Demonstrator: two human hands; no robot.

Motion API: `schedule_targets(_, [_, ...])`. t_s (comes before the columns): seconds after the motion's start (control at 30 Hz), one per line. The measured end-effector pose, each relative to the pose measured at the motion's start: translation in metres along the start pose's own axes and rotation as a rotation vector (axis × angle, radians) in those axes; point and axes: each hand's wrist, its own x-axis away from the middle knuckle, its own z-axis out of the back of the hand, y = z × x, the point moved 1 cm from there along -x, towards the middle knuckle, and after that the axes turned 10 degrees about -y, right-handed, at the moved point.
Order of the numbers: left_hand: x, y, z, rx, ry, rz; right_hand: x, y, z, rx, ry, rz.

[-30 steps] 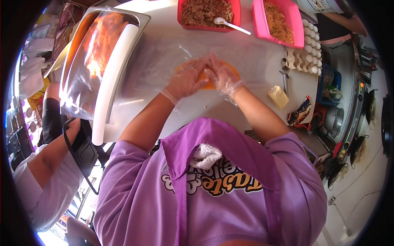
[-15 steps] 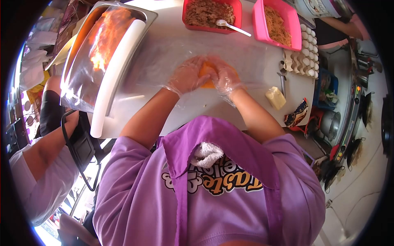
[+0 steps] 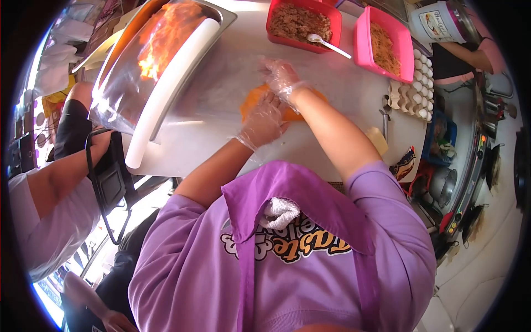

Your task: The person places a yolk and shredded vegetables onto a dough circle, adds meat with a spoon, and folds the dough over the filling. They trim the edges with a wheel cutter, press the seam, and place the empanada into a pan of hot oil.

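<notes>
Thin, clear, crinkled plastic gloves cover the left hand [image 3: 264, 123] and the right hand [image 3: 280, 76], both over a flat, matt orange dough sheet [image 3: 250, 99] on the smooth, glossy pale worktop [image 3: 221, 83]. Left of that dough, the shiny rectangular metal tray [image 3: 215, 12] wears glossy transparent film, edged by a smooth white plastic roll [image 3: 168, 91]. Beyond the dough stand the glossy red plastic tub [image 3: 332, 25], the white plastic spoon [image 3: 327, 44] and the glossy pink plastic tub [image 3: 362, 39], with a rough grey paper egg carton [image 3: 401, 94] to its right.
</notes>
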Motion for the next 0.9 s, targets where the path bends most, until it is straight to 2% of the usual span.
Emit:
schedule_targets(0.1, [0.002, -0.003, -0.002, 0.103, 0.063, -0.025, -0.017, -0.003, -0.011, -0.111, -0.068, -0.048])
schedule_targets(0.17, [0.003, -0.004, -0.001, 0.155, 0.093, -0.049, -0.021, -0.006, -0.013, -0.361, -0.049, -0.171])
schedule_targets(0.2, [0.003, -0.004, -0.001, 0.158, 0.097, -0.043, -0.022, -0.007, -0.013, -0.357, -0.055, -0.169])
schedule_targets(0.27, [0.001, -0.004, -0.001, 0.086, 0.062, -0.052, -0.024, -0.007, -0.007, 0.054, -0.047, -0.046])
schedule_targets(0.3, [0.000, -0.004, -0.001, 0.089, 0.068, -0.048, -0.025, -0.003, -0.006, 0.059, -0.050, -0.043])
schedule_targets(0.37, [0.001, -0.004, -0.002, 0.171, 0.083, -0.046, -0.026, 0.007, -0.005, 0.001, 0.142, -0.126])
schedule_targets(0.4, [0.002, -0.006, -0.004, 0.170, 0.086, -0.043, -0.022, 0.002, 0.001, 0.003, 0.141, -0.122])
schedule_targets(0.47, [0.001, -0.007, -0.007, 0.355, 0.241, -0.137, -0.001, -0.017, 0.030, -0.122, 0.257, 0.029])
schedule_targets(0.53, [0.001, -0.006, -0.004, 0.358, 0.238, -0.139, 0.008, -0.010, 0.076, -0.153, 0.481, 0.277])
schedule_targets(0.6, [0.002, -0.003, -0.003, 0.354, 0.223, -0.126, 0.042, -0.043, 0.137, -0.193, 0.736, 0.031])
schedule_targets(0.67, [0.003, -0.003, -0.001, 0.313, 0.180, -0.075, 0.045, 0.020, 0.198, -0.203, 0.901, 0.256])
schedule_targets(0.73, [0.003, -0.002, 0.000, 0.295, 0.177, -0.068, 0.050, 0.059, 0.233, -0.541, 0.837, 0.202])
schedule_targets(0.77, [0.002, -0.001, -0.001, 0.283, 0.169, -0.058, 0.058, 0.057, 0.242, -0.540, 0.835, 0.204])
schedule_targets(0.83, [0.002, -0.001, -0.001, 0.289, 0.165, -0.055, 0.076, 0.046, 0.250, -0.482, 0.605, -0.208])
schedule_targets(0.9, [0.003, -0.001, 0.000, 0.295, 0.156, -0.052, 0.078, 0.043, 0.244, -0.475, 0.668, -0.166])
